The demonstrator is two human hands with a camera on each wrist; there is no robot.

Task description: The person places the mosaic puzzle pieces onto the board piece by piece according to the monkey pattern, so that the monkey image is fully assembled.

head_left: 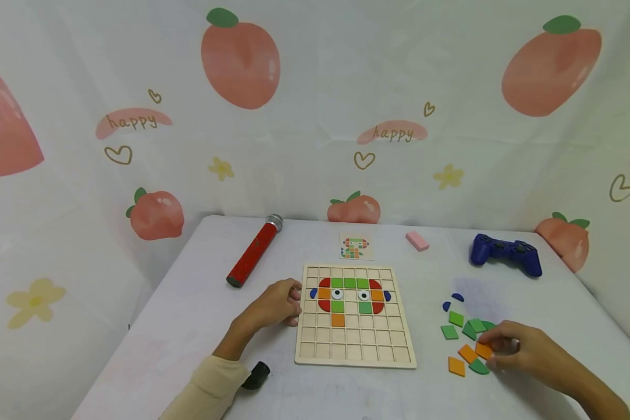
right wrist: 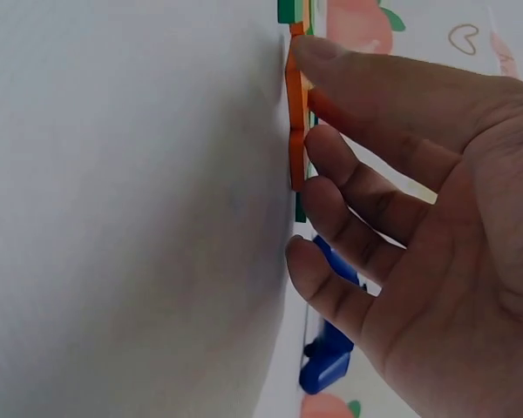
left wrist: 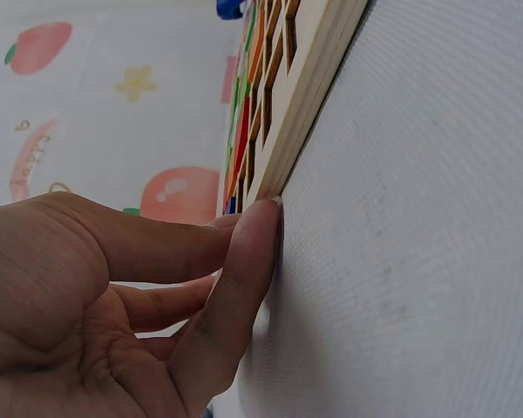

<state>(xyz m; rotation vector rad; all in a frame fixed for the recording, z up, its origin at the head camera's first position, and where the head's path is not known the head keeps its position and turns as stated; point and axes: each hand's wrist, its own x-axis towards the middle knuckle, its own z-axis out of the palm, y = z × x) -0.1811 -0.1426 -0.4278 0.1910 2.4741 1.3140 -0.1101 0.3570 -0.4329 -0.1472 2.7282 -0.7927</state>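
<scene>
Evidently, the right hand (head_left: pixel 530 357) pinches a flat orange tile (head_left: pixel 484 350) among other loose tiles (head_left: pixel 456 318); directly left of that grip, across bare table (head_left: pixel 430 402), lie the lower rows of a gridded wooden board (head_left: pixel 307 352), while the left hand's (head_left: pixel 274 303) fingertips touch its far edge, whether gripping I cannot tell

This looks like a small play corner, though whether in a home or a studio cannot be told. A pale cloth hanging (head_left: pixel 315 70), printed with peaches (head_left: pixel 240 65), yellow flowers (head_left: pixel 448 176) and the word "happy", surrounds the white desk (head_left: pixel 189 326) at the back and sides. Playthings lie there: a wooden puzzle board (head_left: pixel 353 336), coloured tiles (head_left: pixel 456 366), a red microphone (head_left: pixel 254 251) and a blue game controller (head_left: pixel 506 255).
</scene>
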